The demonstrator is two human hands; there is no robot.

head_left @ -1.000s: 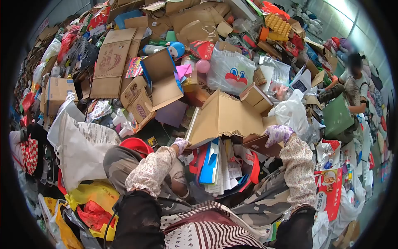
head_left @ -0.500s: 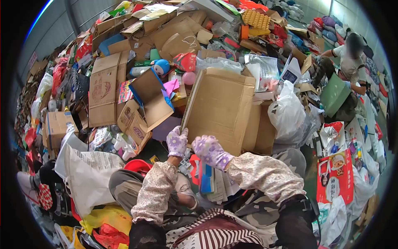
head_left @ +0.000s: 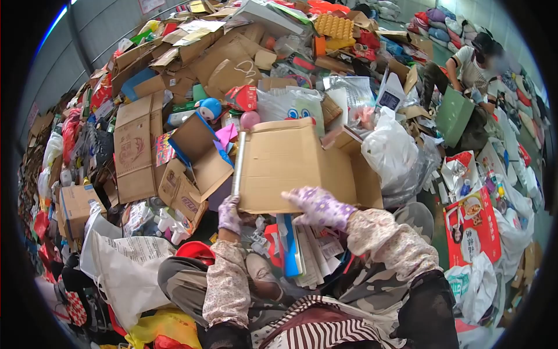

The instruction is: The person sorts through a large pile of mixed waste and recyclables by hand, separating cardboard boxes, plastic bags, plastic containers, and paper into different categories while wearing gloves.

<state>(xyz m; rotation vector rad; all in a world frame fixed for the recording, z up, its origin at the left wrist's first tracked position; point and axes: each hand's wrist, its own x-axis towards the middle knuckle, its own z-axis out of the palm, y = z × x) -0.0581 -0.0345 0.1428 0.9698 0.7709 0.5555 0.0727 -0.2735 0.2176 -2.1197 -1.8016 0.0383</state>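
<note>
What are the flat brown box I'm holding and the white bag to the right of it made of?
The box looks like corrugated cardboard: matte brown, with fold creases and bent flaps. The bag is probably thin plastic film: glossy white, crumpled, with bright highlights on its folds.

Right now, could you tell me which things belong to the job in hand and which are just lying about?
In hand: flattened cardboard box, gripped by left hand, right hand flat on it; paper stack beneath.
Lying about: white plastic bag, blue doll, yellow egg tray, pink ball.
</note>
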